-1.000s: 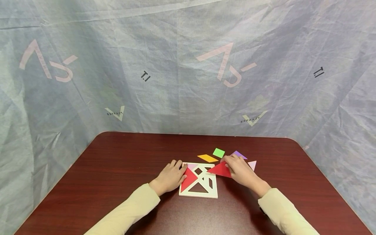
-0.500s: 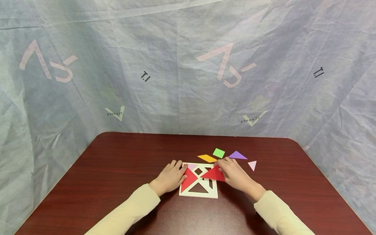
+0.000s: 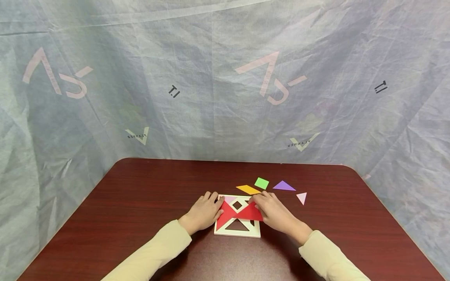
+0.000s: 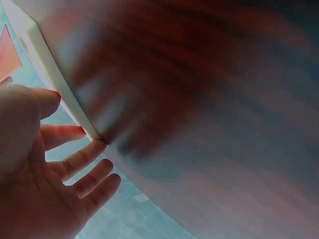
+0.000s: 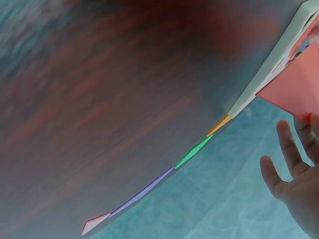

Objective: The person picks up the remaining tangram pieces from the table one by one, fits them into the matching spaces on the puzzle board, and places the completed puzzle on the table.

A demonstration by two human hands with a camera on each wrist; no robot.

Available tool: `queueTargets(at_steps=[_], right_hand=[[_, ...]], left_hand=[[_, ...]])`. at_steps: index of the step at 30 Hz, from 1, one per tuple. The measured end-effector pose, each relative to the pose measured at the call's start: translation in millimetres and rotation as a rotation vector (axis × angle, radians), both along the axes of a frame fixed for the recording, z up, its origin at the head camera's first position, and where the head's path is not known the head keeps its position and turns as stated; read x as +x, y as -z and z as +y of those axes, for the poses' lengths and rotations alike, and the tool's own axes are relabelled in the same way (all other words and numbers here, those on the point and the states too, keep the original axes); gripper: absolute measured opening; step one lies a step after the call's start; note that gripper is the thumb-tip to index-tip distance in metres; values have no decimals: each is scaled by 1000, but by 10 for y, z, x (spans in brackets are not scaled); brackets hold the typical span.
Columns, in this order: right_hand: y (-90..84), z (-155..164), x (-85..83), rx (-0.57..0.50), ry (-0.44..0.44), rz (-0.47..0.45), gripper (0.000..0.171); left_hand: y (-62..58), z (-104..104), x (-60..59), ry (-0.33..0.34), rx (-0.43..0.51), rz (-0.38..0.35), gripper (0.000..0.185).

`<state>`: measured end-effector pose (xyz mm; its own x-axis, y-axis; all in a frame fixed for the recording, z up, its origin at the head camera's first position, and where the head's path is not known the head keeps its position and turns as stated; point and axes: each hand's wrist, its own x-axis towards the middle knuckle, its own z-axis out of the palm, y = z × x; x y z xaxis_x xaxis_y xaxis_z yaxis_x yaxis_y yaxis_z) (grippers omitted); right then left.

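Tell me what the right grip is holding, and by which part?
The right grip holds a red triangle by its right-hand side, as seen from the head view.

The head view is bright — wrist views dimmer, with the tabletop (image 5: 129,104) blurred.

a grey-blue cloth (image 3: 214,78) hangs behind the worktop (image 3: 158,187) and along both sides, wrinkled all over, with a vertical crease down its middle and a paler band (image 3: 158,17) slanting across the top. it carries faded pink marks (image 3: 270,74), small black letters (image 3: 174,91) and pale yellow v shapes (image 3: 145,134) with reversed lettering. the worktop is dark red-brown with streaked wood grain and rounded far corners. soft light leaves a sheen on its near part; in both wrist views the cloth looks teal.
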<state>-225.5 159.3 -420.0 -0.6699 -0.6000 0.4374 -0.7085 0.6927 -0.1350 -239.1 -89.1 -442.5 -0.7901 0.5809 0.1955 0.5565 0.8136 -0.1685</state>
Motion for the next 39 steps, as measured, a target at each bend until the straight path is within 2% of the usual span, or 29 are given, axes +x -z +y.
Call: queueTargets(at_steps=[8,21,39], right_hand=[[16,-89,41,26,-13,-2,23],[1,-211,128,38,-43,-41,25],[30,-328,172,79,-86,-2,25]], left_hand=[[6,-3,8,5,4,14,41],[-29,-3,33,-2,8,-4,42],[-20,1,20,2,3,19,41]])
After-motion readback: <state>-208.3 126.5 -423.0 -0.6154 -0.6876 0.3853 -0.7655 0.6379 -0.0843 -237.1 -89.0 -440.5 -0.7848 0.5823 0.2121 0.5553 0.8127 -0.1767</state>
